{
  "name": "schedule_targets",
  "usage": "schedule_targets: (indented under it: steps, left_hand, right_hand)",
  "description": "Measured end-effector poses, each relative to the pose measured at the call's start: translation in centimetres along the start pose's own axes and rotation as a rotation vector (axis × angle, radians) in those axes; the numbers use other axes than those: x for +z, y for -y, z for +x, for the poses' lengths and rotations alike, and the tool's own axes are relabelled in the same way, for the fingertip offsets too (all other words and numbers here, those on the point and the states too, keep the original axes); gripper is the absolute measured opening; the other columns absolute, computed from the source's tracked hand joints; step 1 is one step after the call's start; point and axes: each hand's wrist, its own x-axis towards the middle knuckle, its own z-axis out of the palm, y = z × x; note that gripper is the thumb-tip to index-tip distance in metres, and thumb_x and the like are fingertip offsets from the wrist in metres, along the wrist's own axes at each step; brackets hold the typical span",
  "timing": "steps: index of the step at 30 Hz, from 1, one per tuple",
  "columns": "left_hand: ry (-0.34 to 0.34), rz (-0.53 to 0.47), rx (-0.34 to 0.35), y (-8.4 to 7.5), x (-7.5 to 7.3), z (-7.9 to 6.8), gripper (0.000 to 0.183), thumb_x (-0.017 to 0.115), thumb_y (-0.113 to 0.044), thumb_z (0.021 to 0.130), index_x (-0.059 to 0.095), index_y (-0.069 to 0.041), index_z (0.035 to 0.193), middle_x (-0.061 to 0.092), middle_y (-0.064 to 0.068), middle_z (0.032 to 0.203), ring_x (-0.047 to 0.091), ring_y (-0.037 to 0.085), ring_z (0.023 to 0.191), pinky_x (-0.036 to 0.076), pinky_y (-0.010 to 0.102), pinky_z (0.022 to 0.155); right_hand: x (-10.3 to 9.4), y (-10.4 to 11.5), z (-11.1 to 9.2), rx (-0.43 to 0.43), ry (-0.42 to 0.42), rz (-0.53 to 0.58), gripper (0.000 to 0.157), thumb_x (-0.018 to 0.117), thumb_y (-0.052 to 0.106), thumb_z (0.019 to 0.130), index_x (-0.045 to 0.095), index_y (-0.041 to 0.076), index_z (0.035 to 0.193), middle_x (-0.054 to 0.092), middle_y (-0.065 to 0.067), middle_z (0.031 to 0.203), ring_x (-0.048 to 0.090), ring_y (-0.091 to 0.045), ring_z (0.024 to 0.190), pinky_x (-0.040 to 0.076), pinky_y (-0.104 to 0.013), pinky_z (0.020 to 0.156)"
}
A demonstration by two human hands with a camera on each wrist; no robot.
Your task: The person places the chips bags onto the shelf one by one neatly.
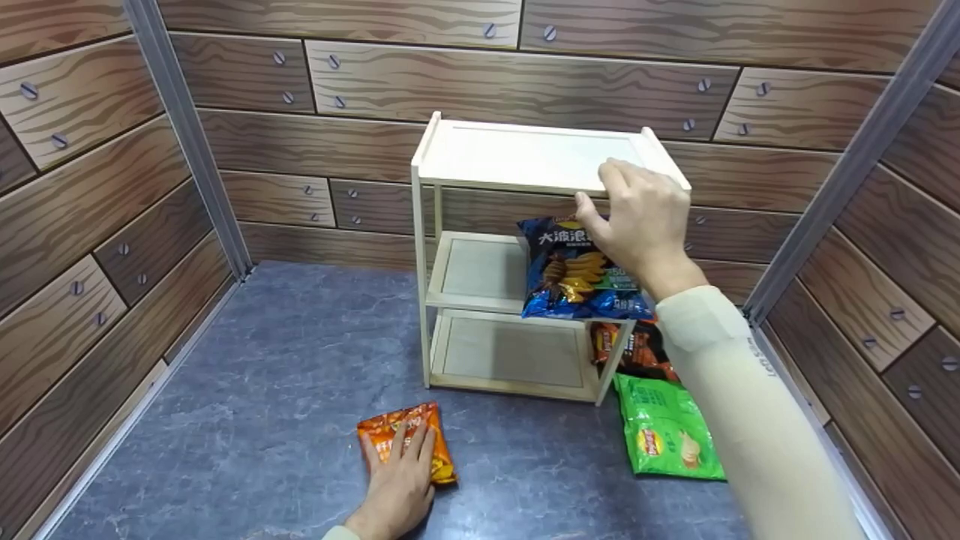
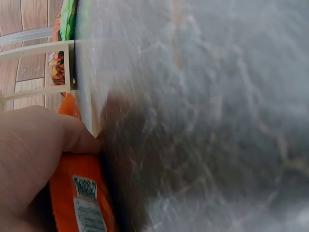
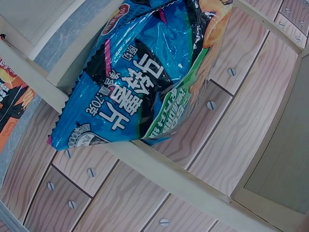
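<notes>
My left hand (image 1: 397,480) rests on an orange snack bag (image 1: 442,457) lying on the floor, fingers spread across its top. In the left wrist view the thumb touches the bag's edge beside a printed barcode. My right hand (image 1: 649,217) grips the front edge of a small cream three-tier shelf (image 1: 517,154) near its right corner, thumb below the fingers. Beneath that hand a blue bag of potato chips (image 1: 570,277) leans out over the front of the middle tier. The right wrist view shows this blue bag (image 3: 130,87) close up, with the right fingers hardly in sight.
Right of the shelf, a green chip bag (image 1: 667,431) lies on the dark marbled floor (image 1: 285,375). A black and orange bag (image 1: 634,352) is behind it, partly hidden by the shelf post. Wood-patterned walls (image 1: 525,82) with metal corner strips enclose the space.
</notes>
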Motion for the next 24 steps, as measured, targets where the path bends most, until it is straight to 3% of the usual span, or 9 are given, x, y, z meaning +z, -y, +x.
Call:
schedule_targets:
  steps: [2, 5, 10, 13, 24]
  left_hand:
    - [-0.010, 0.012, 0.004, 0.0, 0.1, 0.0, 0.071, 0.075, -0.028, 0.076, 0.052, -0.004, 0.140, 0.053, 0.012, 0.146, 0.047, 0.039, 0.136, 0.022, 0.086, 0.096]
    - [0.036, -0.001, 0.008, 0.1, -0.2, 0.0, 0.067, 0.071, -0.028, 0.082, 0.050, -0.006, 0.142, 0.051, 0.011, 0.147, 0.046, 0.039, 0.137, 0.022, 0.086, 0.097]
    - [0.125, -0.102, 0.027, 0.5, -0.8, 0.0, 0.060, 0.063, -0.024, 0.090, 0.047, -0.009, 0.146, 0.047, 0.010, 0.152, 0.043, 0.038, 0.139, 0.021, 0.086, 0.098]
    - [0.142, -0.155, 0.042, 0.8, -1.1, 0.0, 0.059, 0.061, -0.023, 0.092, 0.045, -0.010, 0.147, 0.044, 0.010, 0.154, 0.042, 0.037, 0.140, 0.022, 0.085, 0.098]
    - [0.068, -0.240, 0.087, 1.4, -1.8, 0.0, 0.061, 0.059, -0.022, 0.094, 0.039, -0.009, 0.151, 0.042, 0.010, 0.156, 0.045, 0.035, 0.138, 0.033, 0.076, 0.102]
  right_hand:
    - [0.0, 0.0, 0.0, -0.002, -0.004, 0.003, 0.054, 0.044, 0.051, 0.094, 0.066, 0.005, 0.110, 0.071, -0.012, 0.120, 0.069, -0.036, 0.103, 0.055, -0.053, 0.085]
    - [0.1, 0.0, 0.0, -0.005, -0.016, 0.009, 0.053, 0.045, 0.050, 0.093, 0.066, 0.005, 0.109, 0.072, -0.012, 0.119, 0.069, -0.035, 0.103, 0.055, -0.053, 0.085]
    - [0.1, 0.0, 0.0, -0.005, -0.025, 0.014, 0.052, 0.045, 0.050, 0.093, 0.066, 0.004, 0.107, 0.072, -0.012, 0.118, 0.069, -0.035, 0.104, 0.055, -0.053, 0.085]
    - [0.2, 0.0, 0.0, -0.004, -0.022, 0.015, 0.052, 0.044, 0.050, 0.093, 0.066, 0.004, 0.107, 0.072, -0.012, 0.118, 0.069, -0.035, 0.104, 0.055, -0.053, 0.085]
    - [0.2, 0.0, 0.1, -0.007, -0.020, 0.015, 0.054, 0.043, 0.051, 0.094, 0.066, 0.004, 0.107, 0.072, -0.013, 0.118, 0.070, -0.036, 0.102, 0.055, -0.053, 0.082]
